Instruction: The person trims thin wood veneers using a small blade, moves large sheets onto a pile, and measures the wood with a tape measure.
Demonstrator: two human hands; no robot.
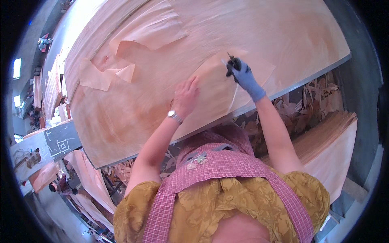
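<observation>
My bare left hand (187, 97), a watch (175, 117) on its wrist, lies with its fingers stretched out on a wide, pale wood veneer sheet (146, 109). To its right, my right hand (242, 75) wears a grey-blue glove with dark fingertips. Its fingers are closed round a slim, dark pointed tool (229, 55); the kind is hard to tell. Under and beside this hand lies a smaller veneer piece (216, 75) with a straight slanting edge. A thin pale strip (233, 98) runs down below the glove.
Torn veneer pieces (152, 26) lie at the far left of the sheet, with another ragged piece (97, 75) nearer. Below the table's right edge are veneer scraps (312, 95) and a stack of veneer sheets (332, 141). A person (63, 185) is at the lower left.
</observation>
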